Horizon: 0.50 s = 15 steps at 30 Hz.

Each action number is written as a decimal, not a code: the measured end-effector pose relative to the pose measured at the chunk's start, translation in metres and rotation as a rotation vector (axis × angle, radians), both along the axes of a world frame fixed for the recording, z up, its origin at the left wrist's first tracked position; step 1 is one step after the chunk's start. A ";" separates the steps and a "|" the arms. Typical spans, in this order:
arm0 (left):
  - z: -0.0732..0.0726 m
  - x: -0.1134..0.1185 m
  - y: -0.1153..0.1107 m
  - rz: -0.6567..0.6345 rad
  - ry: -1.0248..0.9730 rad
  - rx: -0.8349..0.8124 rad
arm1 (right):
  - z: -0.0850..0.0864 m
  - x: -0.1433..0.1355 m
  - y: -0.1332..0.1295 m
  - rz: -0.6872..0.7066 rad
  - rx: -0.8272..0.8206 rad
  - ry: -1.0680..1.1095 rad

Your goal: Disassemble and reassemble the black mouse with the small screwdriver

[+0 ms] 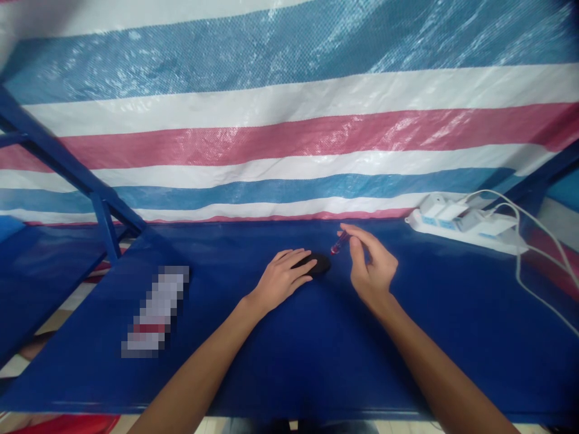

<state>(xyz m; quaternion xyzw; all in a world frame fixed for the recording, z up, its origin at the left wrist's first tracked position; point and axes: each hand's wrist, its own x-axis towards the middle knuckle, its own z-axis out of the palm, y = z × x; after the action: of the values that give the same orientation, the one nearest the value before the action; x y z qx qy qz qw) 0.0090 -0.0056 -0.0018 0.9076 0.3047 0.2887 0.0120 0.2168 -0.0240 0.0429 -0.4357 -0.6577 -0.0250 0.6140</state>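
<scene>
A flat, dark, rounded object (322,264) lies on the blue table (289,349). My left hand (286,274) rests over its left part, with the fingers spread across it. Just to the right, my right hand (371,262) pinches a small, clear reddish object (339,242) between thumb and fingers. That object slants down to the left, its red lower end near the right edge of the dark one. Whether the two touch cannot be made out.
A white power strip (502,240) with plugged-in adapters and white cables sits at the back right. On the left lies a pixelated pale object (158,307). Blue metal bars (106,226) rise at the back left, before a striped sheet (271,141).
</scene>
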 end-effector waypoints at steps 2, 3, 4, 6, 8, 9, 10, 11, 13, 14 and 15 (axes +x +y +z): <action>0.000 0.000 0.000 0.003 0.002 0.000 | 0.001 0.000 0.000 -0.017 0.014 -0.007; -0.001 0.000 0.000 0.005 0.003 0.000 | 0.001 0.000 0.001 -0.028 0.025 -0.013; -0.001 0.000 0.000 0.008 0.004 0.000 | 0.001 0.001 0.001 -0.039 0.032 -0.023; -0.001 0.000 0.000 0.011 0.003 0.001 | 0.001 0.002 0.001 -0.060 0.035 -0.049; -0.001 0.000 0.000 0.009 -0.003 0.003 | 0.001 0.002 0.001 -0.077 0.032 -0.067; -0.001 0.000 -0.001 0.008 -0.008 0.004 | 0.001 0.002 0.001 -0.081 0.031 -0.074; 0.000 0.000 -0.001 0.005 -0.013 0.005 | 0.001 0.002 0.001 -0.080 0.029 -0.080; 0.000 0.000 -0.001 0.002 -0.016 0.007 | 0.001 0.002 0.001 -0.072 0.027 -0.083; 0.000 0.000 -0.001 -0.002 -0.015 0.008 | 0.001 0.001 0.000 -0.046 0.023 -0.083; 0.000 0.000 -0.001 -0.002 -0.012 0.008 | 0.001 0.001 0.001 -0.034 0.022 -0.078; 0.000 0.000 -0.001 -0.001 -0.007 0.008 | 0.001 0.001 0.001 -0.027 0.026 -0.070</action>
<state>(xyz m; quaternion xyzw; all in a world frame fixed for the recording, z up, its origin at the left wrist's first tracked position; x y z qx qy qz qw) 0.0088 -0.0067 -0.0013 0.9067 0.3029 0.2932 0.0097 0.2176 -0.0230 0.0434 -0.4355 -0.6725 -0.0573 0.5957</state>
